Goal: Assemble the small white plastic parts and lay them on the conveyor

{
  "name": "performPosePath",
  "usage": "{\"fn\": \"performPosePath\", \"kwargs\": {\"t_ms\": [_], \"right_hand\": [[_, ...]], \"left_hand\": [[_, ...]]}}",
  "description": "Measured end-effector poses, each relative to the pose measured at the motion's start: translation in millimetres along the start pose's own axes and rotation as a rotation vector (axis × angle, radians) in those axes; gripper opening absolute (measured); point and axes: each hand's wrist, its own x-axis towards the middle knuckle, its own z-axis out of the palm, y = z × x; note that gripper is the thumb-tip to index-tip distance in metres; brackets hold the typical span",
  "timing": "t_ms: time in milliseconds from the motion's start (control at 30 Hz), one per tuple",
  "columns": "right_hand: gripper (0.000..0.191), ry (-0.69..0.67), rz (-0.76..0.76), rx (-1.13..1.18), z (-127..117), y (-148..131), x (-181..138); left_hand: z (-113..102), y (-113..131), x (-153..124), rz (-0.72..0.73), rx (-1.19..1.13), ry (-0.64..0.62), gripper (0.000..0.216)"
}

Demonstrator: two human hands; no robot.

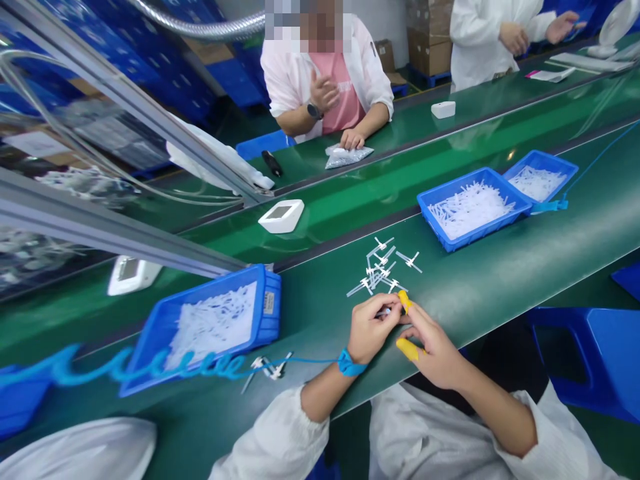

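My left hand (373, 328), wearing a blue wrist strap (352, 364) with a coiled cord, is closed in a pinch around a small white plastic part (384, 311), mostly hidden by the fingers. Close against it, my right hand (436, 350) has yellow finger covers on the index finger and thumb. Its index fingertip meets the left fingertips, the thumb sits lower and apart, and the other fingers curl; what they grip is hidden. Just beyond both hands, several small white pieces with clear strips (380, 267) lie in a loose pile on the green work surface (320, 287).
A blue bin of white strips (269, 313) stands at left, with a few loose pieces (273, 368) beside it. Two blue trays (453, 245) of white parts are at right. White devices (281, 217) rest on the green conveyor. Across it are two people (367, 73). A metal frame slants at left.
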Motion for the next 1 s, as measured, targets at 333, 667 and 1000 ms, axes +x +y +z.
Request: {"fn": "performPosePath", "kwargs": {"t_ms": [333, 667, 1000], "right_hand": [[0.071, 0.012, 0.055, 0.159, -0.4, -3.2, 1.4], [0.024, 0.364, -0.121, -0.151, -80.2, -58.3, 32.4], [0.033, 0.351, 0.343, -1.379, -226.7, -82.9, 178.4]], "left_hand": [[-0.7, -1.1, 1.0, 0.026, -0.068, -0.076, 0.012], [-0.8, -11.3, 4.6, -0.326, -0.451, -0.119, 0.032], [0.6, -4.0, 4.9, -0.268, -0.411, -0.304, 0.024]]}}
